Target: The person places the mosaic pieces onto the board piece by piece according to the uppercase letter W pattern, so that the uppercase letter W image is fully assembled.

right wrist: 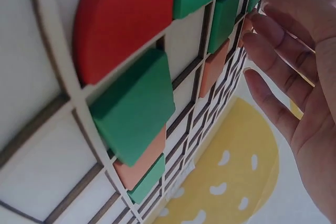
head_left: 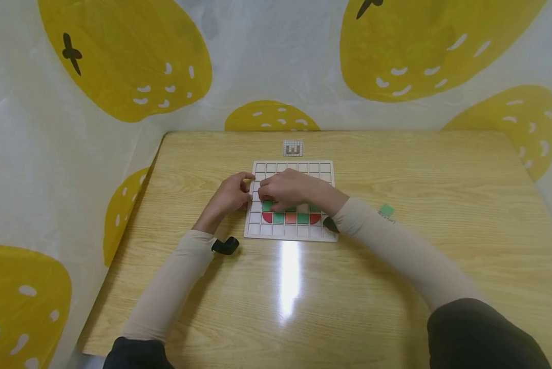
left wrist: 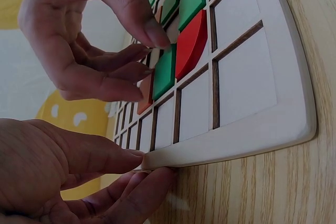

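Note:
A white grid board [head_left: 253, 229] lies on the table, with green, orange and red tiles in its cells. My left hand [head_left: 234, 193] pinches the board's left edge between thumb and fingers. Over the board's left half, my right hand [head_left: 287, 187] hovers with loosely bent fingers, thumb and fingers apart. In the left wrist view its fingertips are close to a green tile [left wrist: 165, 72] beside a red rounded tile [left wrist: 190, 48]; contact is hard to tell. Another green tile [right wrist: 136, 108] sits tilted in its cell in the right wrist view. My right hand hides part of the upper rows.
A small pattern card [head_left: 293, 148] lies behind the board. One loose green tile [head_left: 386, 210] is on the table to the right, by my right sleeve. A curtain with yellow fruit prints [head_left: 128, 56] closes off the back and left of the wooden table [head_left: 442, 169].

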### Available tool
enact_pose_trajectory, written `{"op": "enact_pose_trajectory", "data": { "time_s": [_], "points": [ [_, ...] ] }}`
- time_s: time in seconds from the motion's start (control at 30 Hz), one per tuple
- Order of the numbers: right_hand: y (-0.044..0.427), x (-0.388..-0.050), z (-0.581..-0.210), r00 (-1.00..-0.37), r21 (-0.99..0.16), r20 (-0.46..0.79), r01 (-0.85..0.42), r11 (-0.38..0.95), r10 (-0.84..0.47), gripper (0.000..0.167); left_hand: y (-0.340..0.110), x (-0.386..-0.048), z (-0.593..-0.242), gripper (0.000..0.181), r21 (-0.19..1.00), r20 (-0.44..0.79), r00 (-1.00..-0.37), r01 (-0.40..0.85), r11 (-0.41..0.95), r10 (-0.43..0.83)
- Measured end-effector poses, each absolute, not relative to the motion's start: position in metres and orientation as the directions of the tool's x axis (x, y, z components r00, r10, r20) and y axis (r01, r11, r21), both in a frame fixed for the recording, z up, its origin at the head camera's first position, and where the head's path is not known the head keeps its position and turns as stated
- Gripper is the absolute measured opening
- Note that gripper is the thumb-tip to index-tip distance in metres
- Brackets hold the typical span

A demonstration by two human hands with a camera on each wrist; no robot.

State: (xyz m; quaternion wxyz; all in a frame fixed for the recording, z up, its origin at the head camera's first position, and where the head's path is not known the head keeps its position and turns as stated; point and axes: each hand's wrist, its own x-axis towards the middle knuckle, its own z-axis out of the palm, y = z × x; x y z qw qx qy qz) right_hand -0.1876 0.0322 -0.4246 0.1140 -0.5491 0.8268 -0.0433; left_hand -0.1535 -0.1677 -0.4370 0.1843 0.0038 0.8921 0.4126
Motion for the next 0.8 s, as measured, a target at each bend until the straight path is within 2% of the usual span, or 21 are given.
{"op": "enact_pose_trajectory", "data": {
  "time_s": [0.33,0.6,0.8],
  "points": [
    [0.038,-0.188,-0.424,-0.397,-0.291,-0.152,-0.857,0.424,-0.905,0.022,-0.167,-0.155,-0.436,0.051,0.730,-0.335,-0.930,-0.154,0.666,0.151],
    [0.064,-0.192,-0.425,-0.415,-0.418,-0.145,-0.797,0.436,-0.898,0.027,-0.166,-0.155,-0.437,0.052,0.733,-0.340,-0.930,-0.167,0.659,0.143],
    [0.085,-0.187,-0.416,-0.442,-0.453,-0.159,-0.762,0.463,-0.883,0.027,-0.166,-0.154,-0.437,0.053,0.738,-0.336,-0.932,-0.168,0.654,0.139]
  ]
}}
